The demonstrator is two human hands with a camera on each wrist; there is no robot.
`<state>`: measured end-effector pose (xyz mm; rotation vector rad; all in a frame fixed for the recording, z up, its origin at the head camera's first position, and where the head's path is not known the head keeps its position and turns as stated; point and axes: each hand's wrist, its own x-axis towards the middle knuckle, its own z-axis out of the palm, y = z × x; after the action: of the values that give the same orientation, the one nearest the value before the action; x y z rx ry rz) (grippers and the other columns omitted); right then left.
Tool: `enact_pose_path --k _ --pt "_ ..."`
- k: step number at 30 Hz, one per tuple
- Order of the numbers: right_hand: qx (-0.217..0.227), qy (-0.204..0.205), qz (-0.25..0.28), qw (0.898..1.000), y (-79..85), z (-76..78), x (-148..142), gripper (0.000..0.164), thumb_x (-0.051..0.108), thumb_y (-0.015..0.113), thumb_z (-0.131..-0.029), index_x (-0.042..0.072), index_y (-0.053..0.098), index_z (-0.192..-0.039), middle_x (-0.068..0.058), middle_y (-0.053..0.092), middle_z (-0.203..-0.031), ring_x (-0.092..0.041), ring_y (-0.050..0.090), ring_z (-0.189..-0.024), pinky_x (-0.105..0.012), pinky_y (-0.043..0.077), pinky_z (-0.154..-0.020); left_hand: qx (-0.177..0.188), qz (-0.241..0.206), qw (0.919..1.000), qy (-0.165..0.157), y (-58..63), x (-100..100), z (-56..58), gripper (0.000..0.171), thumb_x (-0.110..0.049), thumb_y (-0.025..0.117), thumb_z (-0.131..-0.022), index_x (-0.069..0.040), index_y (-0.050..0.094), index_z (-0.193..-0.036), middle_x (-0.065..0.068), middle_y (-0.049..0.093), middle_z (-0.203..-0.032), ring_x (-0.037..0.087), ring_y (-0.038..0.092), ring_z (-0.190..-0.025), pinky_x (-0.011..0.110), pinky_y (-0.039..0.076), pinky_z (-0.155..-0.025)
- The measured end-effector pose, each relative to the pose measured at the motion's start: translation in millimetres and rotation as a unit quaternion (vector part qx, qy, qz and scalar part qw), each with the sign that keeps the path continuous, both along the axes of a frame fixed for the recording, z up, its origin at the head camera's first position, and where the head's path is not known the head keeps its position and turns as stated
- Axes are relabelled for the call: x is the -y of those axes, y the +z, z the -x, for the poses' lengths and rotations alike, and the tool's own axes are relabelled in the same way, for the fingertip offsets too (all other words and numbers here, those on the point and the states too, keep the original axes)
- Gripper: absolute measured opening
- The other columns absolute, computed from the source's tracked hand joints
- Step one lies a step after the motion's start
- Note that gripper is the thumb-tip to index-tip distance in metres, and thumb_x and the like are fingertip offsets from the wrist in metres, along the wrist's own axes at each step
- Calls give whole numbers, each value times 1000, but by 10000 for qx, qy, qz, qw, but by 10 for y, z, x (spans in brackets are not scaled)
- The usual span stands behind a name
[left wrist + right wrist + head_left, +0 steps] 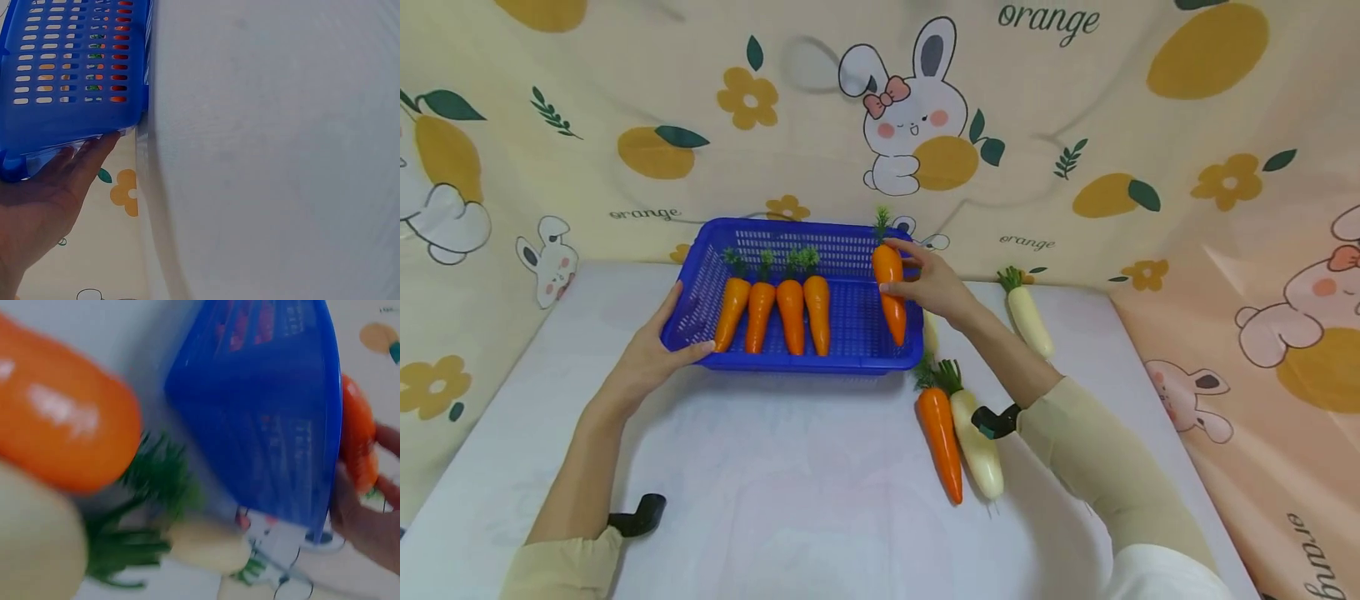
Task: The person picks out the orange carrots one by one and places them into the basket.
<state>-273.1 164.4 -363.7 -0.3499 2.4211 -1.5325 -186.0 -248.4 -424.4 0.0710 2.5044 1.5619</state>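
Observation:
A blue plastic basket (850, 363) holds several orange carrots (791, 317) with green tops, lined up side by side in its left half. At its left end my left hand (643, 358) grips the front corner, thumb on the rim and fingers along the outer wall; the left wrist view shows this hand (53, 197) against the basket's end. My right hand (936, 283) pinches another carrot (891, 292) between thumb and fingers over the basket's right end, leafy top toward the back. In the right wrist view that carrot (358, 434) shows beyond the rim.
In front of the basket's right corner, a carrot (940, 446) and a white radish (977, 450) lie side by side on the white table (790, 483). Another white radish (1030, 321) lies farther right, and a pale one is partly hidden beside the basket. A printed cloth hangs behind.

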Motion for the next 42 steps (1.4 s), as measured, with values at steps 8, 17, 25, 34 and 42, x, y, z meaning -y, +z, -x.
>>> enact_pose_path --k 8,17,25,34,42 --pt "218 -231 -210 9993 -45 81 367 70 13 76 -88 23 45 -150 -17 49 -144 -32 56 -122 -42 55 -93 14 43 10000 14 -21 4 -3 103 -37 71 -92 -41 -10 -156 8 -6 -167 43 -4 -150 70 5 -114" --pt "735 -326 44 9968 -269 272 608 73 6 75 -87 20 43 -151 -20 57 -130 -30 64 -105 -36 59 -81 -30 -9 10000 -27 -16 -14 18 103 -37 71 -92 -41 -9 -156 6 -6 -167 40 -4 -151 68 4 -115" --pt "1130 -206 -533 9919 -435 422 717 75 10 77 -87 20 42 -152 -18 50 -140 -31 62 -113 -41 60 -82 -18 25 10000 -10 -33 -3 18 103 -36 72 -92 -41 -8 -156 6 -6 -167 41 -5 -150 69 3 -114" --pt "1469 -232 -486 9877 -457 402 769 75 5 74 -88 21 41 -153 -13 41 -152 -30 56 -124 -42 57 -89 33 90 10000 10 -12 9 13 103 -38 72 -91 -43 -9 -155 8 -6 -166 42 -5 -150 71 3 -113" --pt "1452 -236 240 9888 -312 214 649 76 0 70 -89 21 38 -155 -19 35 -156 -32 51 -131 -47 50 -100 67 65 10000 -14 -26 0 29 103 -37 71 -92 -43 -9 -155 8 -7 -166 43 -5 -150 70 4 -114"
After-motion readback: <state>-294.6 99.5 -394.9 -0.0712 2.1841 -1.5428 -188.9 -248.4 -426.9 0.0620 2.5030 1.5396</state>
